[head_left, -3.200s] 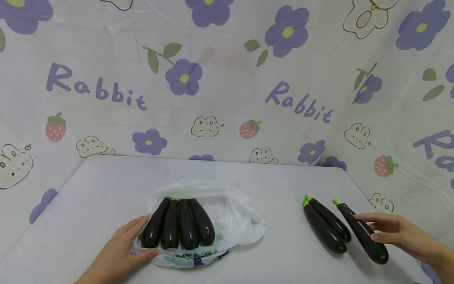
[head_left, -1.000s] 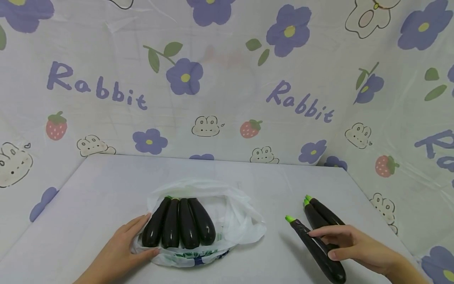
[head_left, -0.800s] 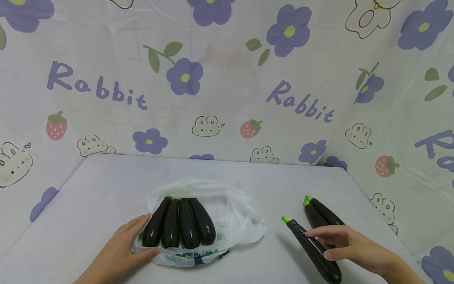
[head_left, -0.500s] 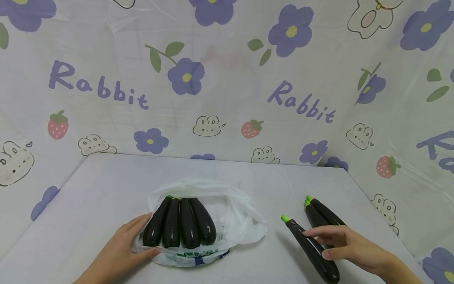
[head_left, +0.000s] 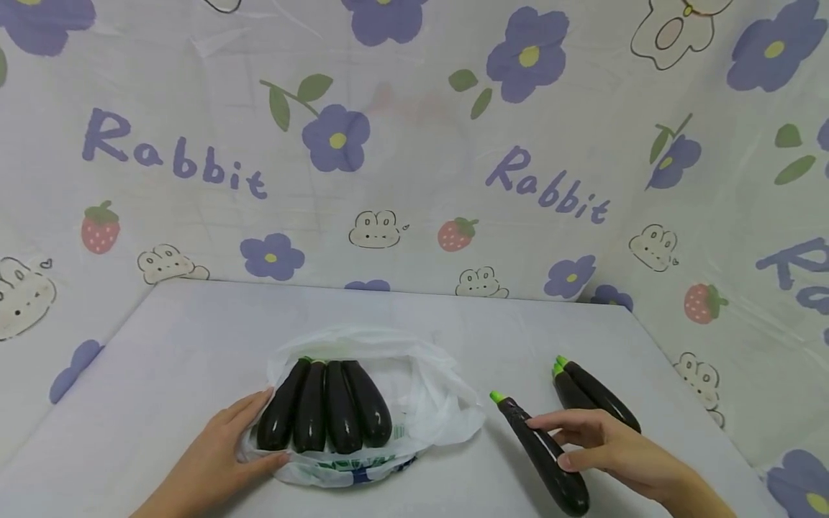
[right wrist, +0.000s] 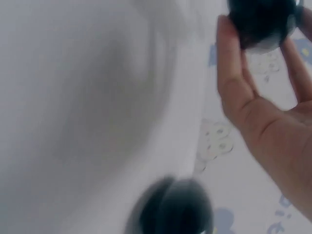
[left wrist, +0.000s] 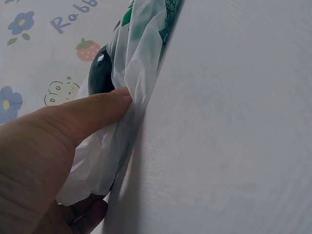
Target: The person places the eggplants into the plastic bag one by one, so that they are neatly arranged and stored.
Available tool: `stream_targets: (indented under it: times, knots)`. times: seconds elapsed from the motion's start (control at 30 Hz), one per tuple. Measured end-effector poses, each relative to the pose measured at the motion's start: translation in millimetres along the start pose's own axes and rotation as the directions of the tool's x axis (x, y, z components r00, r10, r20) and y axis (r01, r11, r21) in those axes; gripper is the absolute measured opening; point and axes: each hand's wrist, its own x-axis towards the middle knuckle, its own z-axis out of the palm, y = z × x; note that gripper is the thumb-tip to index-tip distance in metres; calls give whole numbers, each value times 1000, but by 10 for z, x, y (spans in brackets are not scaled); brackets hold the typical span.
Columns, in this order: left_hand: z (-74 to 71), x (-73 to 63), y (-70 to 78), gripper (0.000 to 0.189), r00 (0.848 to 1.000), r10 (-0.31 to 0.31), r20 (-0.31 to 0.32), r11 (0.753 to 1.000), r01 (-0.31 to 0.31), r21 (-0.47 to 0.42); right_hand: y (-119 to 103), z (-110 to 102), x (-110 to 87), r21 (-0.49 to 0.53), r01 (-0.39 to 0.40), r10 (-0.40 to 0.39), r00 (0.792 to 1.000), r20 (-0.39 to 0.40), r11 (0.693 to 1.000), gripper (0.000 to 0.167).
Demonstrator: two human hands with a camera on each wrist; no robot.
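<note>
My right hand (head_left: pixel 602 453) grips a dark, glossy eggplant (head_left: pixel 544 453) between thumb and fingers, its green stem end tilted toward the bag. A shadow lies on the table beside it. In the right wrist view, the fingers (right wrist: pixel 231 63) hold the rounded end of the eggplant (right wrist: pixel 263 22). On the left, a white plastic bag (head_left: pixel 447 410) lies with its mouth open, several eggplants (head_left: pixel 343 410) side by side in it. My left hand (head_left: pixel 216 450) holds the bag's left edge; in the left wrist view, the thumb (left wrist: pixel 105 109) presses the bag film (left wrist: pixel 141 63).
Two more eggplants (head_left: pixel 602 392) lie together on the white table (head_left: pixel 214 331) at the right, partly hidden behind my right hand. A cloth printed with flowers and rabbits (head_left: pixel 414 144) hangs behind the table and down its sides.
My right hand has carried the eggplant leftward, from right of the two loose eggplants to their left, nearer the bag. My left hand and the bag stay put.
</note>
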Motion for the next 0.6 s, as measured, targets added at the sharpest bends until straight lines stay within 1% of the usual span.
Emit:
stream_targets:
  times: [0.1, 0.27, 0.37, 0.47, 0.6]
  knots:
    - [4, -11, 3, 93, 1000, 23, -19, 1000, -23, -7, -57, 113, 109, -31, -10, 9, 999, -38, 999, 47]
    - [18, -21, 6, 93, 1000, 11, -14, 1000, -11, -6, -168, 281, 300, -87, -17, 12, 998, -62, 996, 46]
    - [26, -24, -8, 93, 1000, 14, -18, 1000, -14, -4, -257, 393, 411, -100, -21, 14, 997, -72, 995, 46]
    - [29, -22, -15, 92, 999, 31, -26, 999, -32, -8, -327, 505, 540, -110, -17, 10, 998, -60, 994, 46]
    - [33, -18, -17, 92, 999, 39, -31, 999, -39, -6, -368, 631, 746, -130, 5, -7, 1000, -19, 992, 46]
